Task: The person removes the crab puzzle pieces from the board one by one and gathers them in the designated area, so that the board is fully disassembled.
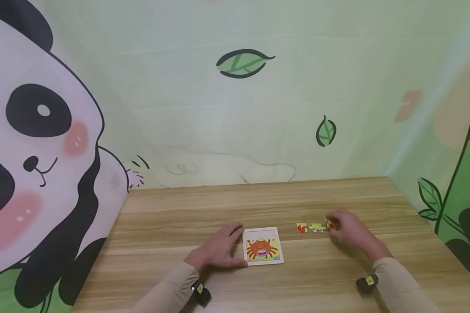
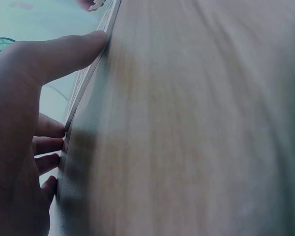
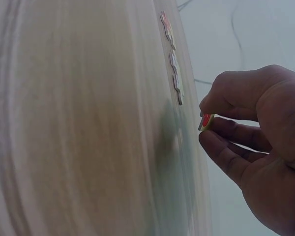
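The right hand [image 1: 350, 229] pinches a red-and-yellow jigsaw piece [image 3: 206, 119] beside the loose pieces [image 1: 317, 227]; probably light and stiff, it suits an edge grip. The left hand [image 1: 219, 248], thumb and fingers spread, touches the crab puzzle tray's [image 1: 280, 252] left side.

Tabletop [image 1: 305, 287] between the sleeves [image 1: 405, 287] leaves passage; puzzle pieces [image 1: 317, 227] obstruct the gap from tray [image 1: 258, 234] to right hand [image 1: 352, 230].

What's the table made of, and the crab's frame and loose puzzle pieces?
The table looks like smooth wood or laminate, with brown grain streaks. The frame is maybe matte wood or board: pale, crisp edges. The puzzle pieces seem printed thin wood or card: colourful tops, plain edges.
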Tool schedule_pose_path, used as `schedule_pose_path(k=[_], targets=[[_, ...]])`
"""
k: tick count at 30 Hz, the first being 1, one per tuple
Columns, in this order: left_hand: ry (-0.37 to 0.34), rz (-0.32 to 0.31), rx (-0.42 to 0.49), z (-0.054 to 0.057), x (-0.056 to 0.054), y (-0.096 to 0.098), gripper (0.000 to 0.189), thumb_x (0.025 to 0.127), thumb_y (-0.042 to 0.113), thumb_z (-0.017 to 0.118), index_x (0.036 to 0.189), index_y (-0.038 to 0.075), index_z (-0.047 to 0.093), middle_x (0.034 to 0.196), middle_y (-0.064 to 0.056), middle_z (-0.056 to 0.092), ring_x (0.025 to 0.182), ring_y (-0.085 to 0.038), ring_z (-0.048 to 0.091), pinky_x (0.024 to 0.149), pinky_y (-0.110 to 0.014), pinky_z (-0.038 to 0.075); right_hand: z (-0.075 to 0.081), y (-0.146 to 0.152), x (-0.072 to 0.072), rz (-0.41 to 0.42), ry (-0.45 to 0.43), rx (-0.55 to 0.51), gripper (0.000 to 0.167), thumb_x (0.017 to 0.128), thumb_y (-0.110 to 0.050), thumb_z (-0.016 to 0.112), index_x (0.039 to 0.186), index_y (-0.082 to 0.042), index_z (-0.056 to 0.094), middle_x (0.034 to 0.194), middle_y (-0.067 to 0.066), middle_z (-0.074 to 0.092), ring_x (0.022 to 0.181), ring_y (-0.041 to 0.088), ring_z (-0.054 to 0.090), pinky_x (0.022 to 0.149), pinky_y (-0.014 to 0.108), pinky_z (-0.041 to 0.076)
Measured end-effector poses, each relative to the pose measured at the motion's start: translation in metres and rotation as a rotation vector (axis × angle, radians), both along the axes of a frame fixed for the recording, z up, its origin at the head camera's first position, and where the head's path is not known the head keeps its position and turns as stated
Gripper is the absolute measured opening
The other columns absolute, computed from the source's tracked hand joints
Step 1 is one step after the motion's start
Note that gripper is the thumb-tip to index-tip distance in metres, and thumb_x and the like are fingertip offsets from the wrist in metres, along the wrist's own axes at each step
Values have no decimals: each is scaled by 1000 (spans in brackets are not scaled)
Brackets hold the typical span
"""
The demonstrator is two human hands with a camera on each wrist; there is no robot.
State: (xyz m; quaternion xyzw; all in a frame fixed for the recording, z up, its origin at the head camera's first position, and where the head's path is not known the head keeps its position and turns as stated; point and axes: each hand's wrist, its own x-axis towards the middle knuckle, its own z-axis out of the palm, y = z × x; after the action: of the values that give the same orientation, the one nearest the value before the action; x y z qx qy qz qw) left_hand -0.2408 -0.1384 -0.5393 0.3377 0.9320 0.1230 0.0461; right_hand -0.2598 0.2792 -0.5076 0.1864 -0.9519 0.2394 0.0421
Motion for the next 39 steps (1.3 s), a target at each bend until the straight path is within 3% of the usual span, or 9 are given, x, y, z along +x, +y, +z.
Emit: schedule_pose_path(k=[9, 22, 31, 39], targets=[[29, -16, 15, 2, -2, 1, 105, 77, 71, 63, 151, 3, 32, 154, -13, 32, 142, -30, 32, 118, -44, 28, 1, 6, 1, 2, -6, 15, 40, 72, 2, 73, 110, 11, 64, 95, 16, 66, 84, 26, 62, 76, 44, 56], [9, 1, 15, 4, -1, -1, 104, 77, 69, 65, 151, 4, 31, 154, -12, 31, 143, -29, 31, 118, -43, 28, 2, 7, -3, -9, -95, 46, 41, 70, 5, 70, 109, 14, 63, 96, 20, 68, 83, 27, 65, 76, 44, 58], [21, -4, 9, 2, -1, -2, 104, 77, 70, 64, 151, 3, 31, 154, -13, 31, 143, -30, 31, 119, -44, 28, 3, 3, -3, 64, -23, 160, 26, 69, 0, 70, 95, 4, 69, 79, 4, 63, 71, 15, 54, 65, 36, 51], [12, -2, 1, 1, 1, -2, 105, 77, 70, 63, 152, 4, 29, 155, -13, 30, 143, -29, 30, 119, -43, 26, -2, 0, -3, 65, 45, 203, 15, 72, -2, 68, 87, 0, 70, 82, 9, 64, 74, 20, 58, 68, 42, 53]])
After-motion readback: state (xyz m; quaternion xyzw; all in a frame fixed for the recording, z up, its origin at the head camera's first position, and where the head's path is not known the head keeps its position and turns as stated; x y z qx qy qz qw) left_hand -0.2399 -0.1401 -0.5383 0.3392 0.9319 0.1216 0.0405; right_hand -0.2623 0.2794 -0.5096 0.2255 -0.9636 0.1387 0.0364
